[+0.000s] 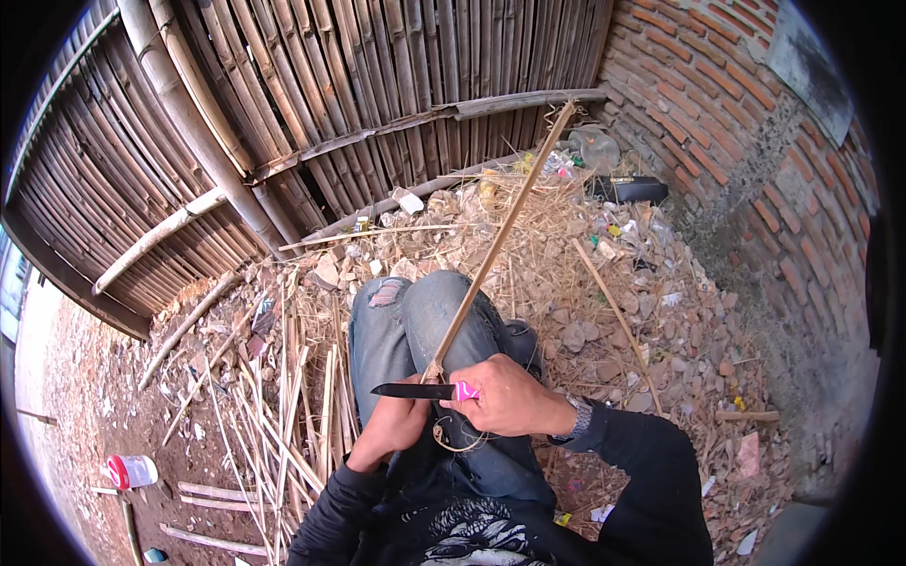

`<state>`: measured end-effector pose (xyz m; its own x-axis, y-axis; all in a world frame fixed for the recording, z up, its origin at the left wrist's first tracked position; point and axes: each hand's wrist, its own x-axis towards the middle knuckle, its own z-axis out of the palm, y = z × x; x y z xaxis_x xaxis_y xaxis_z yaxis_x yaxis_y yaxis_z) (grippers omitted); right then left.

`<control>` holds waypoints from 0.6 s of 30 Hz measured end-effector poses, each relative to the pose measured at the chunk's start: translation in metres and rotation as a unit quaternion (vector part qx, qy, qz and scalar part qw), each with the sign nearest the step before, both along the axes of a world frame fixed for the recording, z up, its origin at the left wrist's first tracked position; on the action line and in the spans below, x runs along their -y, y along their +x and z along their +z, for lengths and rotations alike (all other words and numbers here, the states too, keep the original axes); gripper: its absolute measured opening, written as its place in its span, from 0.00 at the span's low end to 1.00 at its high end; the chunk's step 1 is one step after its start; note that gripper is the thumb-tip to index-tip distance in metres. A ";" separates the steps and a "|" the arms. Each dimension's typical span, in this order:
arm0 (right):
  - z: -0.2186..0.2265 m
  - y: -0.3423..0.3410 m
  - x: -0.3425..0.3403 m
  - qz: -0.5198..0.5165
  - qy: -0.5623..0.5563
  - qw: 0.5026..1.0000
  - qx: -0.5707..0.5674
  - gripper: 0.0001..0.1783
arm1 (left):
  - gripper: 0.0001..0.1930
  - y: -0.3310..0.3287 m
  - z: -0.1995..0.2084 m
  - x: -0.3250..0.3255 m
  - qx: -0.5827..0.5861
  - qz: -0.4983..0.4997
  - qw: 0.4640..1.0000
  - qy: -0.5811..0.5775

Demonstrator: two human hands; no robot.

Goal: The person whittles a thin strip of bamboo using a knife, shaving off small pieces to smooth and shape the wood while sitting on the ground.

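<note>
My right hand [510,394] is closed around the pink handle of a knife [411,390]. Its dark blade points left, across the near end of a long bamboo strip [502,236]. That strip slants up and away to the right over my knees, with frayed fibres at its far tip. Just under the blade, my left hand [393,426] is closed on the strip's near end; the knife hides part of its fingers. A thin curled shaving [457,447] hangs below my right hand, over my jeans [379,325].
Split bamboo strips [283,424] lie in a pile at my left, with a clear tub with a red rim [132,471] farther left. Stones and straw [576,311] cover the ground ahead. A bamboo wall [359,75] and a brick wall [698,113] bound the space.
</note>
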<state>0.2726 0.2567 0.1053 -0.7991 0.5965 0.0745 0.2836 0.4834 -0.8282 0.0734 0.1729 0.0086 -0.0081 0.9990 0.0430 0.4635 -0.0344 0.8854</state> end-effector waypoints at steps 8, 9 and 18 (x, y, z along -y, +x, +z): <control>-0.019 0.015 0.000 -0.006 -0.098 0.991 -0.092 0.13 | 0.19 0.000 0.019 0.009 0.336 -0.072 0.894 -0.287; -0.017 0.023 -0.009 -0.015 -0.182 0.981 -0.067 0.13 | 0.19 -0.001 0.023 0.013 0.337 -0.070 0.894 -0.287; -0.010 0.032 -0.009 -0.084 -0.040 0.994 -0.050 0.16 | 0.18 0.015 0.017 0.000 0.347 -0.065 0.905 -0.238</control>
<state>0.3044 0.2657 0.0955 -0.6787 0.7283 0.0951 0.2696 0.3675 -0.8901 0.0884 0.1728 0.0256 0.2506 0.8974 -0.3630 -0.1904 0.4134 0.8904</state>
